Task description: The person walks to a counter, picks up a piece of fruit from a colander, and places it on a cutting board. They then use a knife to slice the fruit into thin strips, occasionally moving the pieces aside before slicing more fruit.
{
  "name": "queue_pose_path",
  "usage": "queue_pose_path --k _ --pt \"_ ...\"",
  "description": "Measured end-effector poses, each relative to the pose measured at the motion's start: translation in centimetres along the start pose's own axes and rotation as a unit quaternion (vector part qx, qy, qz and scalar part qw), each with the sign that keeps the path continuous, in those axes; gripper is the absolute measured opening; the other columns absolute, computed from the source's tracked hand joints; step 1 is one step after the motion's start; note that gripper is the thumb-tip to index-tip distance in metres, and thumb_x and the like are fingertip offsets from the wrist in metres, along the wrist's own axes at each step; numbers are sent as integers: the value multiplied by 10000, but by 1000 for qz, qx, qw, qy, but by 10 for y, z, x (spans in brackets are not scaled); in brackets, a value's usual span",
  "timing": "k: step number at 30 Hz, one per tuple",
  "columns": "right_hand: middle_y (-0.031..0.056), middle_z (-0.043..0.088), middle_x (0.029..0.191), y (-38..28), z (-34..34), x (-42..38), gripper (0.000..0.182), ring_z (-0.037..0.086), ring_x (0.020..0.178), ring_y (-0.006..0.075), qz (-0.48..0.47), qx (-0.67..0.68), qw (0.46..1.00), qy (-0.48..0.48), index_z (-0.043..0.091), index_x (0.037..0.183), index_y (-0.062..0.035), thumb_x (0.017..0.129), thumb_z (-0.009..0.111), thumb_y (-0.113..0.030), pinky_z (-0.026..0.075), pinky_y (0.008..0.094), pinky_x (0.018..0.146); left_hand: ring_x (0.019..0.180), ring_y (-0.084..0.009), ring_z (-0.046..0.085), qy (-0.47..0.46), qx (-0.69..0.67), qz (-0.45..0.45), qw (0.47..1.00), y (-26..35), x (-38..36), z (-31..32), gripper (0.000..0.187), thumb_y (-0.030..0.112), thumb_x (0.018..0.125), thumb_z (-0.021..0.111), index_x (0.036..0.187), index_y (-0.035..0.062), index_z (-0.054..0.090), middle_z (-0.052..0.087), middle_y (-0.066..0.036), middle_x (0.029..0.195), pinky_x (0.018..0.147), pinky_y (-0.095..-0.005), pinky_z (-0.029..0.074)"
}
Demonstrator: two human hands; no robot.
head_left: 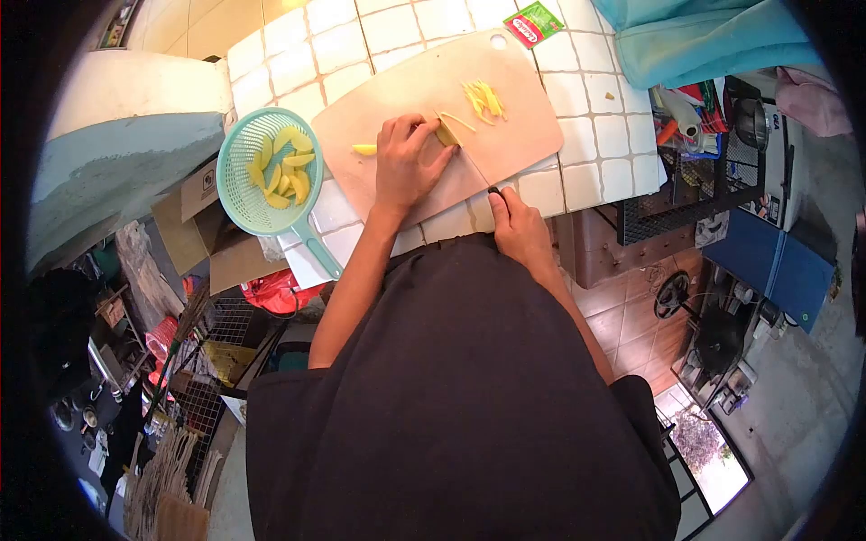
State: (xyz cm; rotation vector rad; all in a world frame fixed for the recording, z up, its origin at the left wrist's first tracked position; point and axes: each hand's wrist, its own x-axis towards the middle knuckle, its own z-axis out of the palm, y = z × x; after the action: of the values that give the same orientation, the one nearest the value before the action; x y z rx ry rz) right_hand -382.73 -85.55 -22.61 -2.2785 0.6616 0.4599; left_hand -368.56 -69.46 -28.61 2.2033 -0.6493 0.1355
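My left hand (pixel 404 171) is on the cutting board (pixel 370 194), its fingertips bent and pinching a pale yellow piece (pixel 446 133) of fruit or vegetable. My right hand (pixel 521 230) grips a knife (pixel 478 171) by its dark handle; the thin blade points up-left and meets the yellow piece. One thin cut strip (pixel 458 120) lies just beyond the blade. A small pile of yellow strips (pixel 484 101) rests farther up the board. Left of my left hand, a yellow wedge (pixel 364 150) pokes out. A mint-green colander (pixel 236 194) with a handle holds several yellow wedges (pixel 287 171).
The board lies on a white tiled counter (pixel 591 135). A green and red packet (pixel 534 24) sits by the board's top corner. Teal cloth (pixel 713 45) hangs at the upper right above a black rack (pixel 695 198). A cardboard box (pixel 194 225) stands below the colander.
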Motion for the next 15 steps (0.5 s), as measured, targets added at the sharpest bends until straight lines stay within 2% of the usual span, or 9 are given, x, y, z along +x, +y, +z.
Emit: queue_pose_path --k 11,15 --pt "298 676 817 -13 5 19 345 638 818 552 -16 -34 999 14 574 1024 -70 1070 444 -386 483 631 711 1058 -295 563 11 3 -3 1000 0 -2 0 409 203 719 869 1073 66 718 624 -87 1077 943 -417 456" --pt "300 673 827 -5 -6 5 374 632 845 550 -7 20 1000 15 574 974 -61 1064 462 -406 471 627 721 1045 -284 568 13 -6 -3 1000 1 3 -2 396 213 714 870 1057 76 727 626 -78 1057 928 -409 457"
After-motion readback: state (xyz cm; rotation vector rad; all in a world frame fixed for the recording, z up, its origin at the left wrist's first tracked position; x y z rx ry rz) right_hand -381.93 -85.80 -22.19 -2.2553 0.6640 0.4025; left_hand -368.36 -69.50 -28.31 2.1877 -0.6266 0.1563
